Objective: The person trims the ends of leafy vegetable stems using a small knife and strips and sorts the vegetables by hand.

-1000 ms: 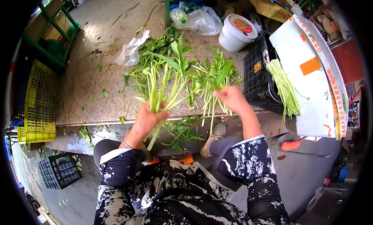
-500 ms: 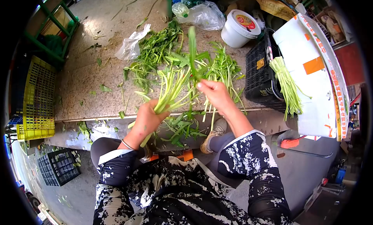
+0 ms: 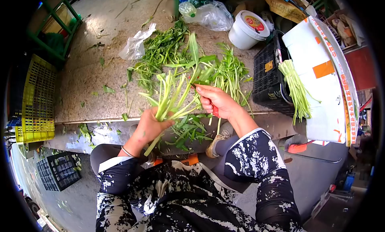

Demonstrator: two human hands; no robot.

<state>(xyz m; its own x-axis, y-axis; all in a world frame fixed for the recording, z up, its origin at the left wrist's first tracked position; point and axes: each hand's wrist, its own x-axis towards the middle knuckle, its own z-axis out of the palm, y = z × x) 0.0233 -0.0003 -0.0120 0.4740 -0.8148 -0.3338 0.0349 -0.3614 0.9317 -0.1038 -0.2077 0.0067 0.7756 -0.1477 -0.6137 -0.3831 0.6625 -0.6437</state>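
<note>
My left hand (image 3: 150,125) is closed around a bunch of pale green water spinach stems (image 3: 168,93), which fan upward and away from me. One stem ends in a long upright leaf (image 3: 194,49). To its right, my right hand (image 3: 218,101) is closed on a small knife (image 3: 215,111). Its red handle shows under the fingers, and a dark tip points at the stems by my thumb. Behind the bunch lies a heap of leafy water spinach (image 3: 160,51) on the concrete ledge. More leafy stems (image 3: 230,69) lie right of it, and loose leaves (image 3: 186,131) sit below my hands.
A white lidded bucket (image 3: 248,29) and a black crate (image 3: 270,71) stand at the right. Trimmed stems (image 3: 296,89) rest against a white foam box (image 3: 317,71). On the left are a yellow crate (image 3: 38,99) and a dark crate (image 3: 58,172). Plastic bags (image 3: 136,43) lie behind.
My right hand has lowered slightly and turned, so the red handle now shows. The leaf that stood blurred above its fingers is now farther left, beside the bunch. My left hand stays nearly in place.
</note>
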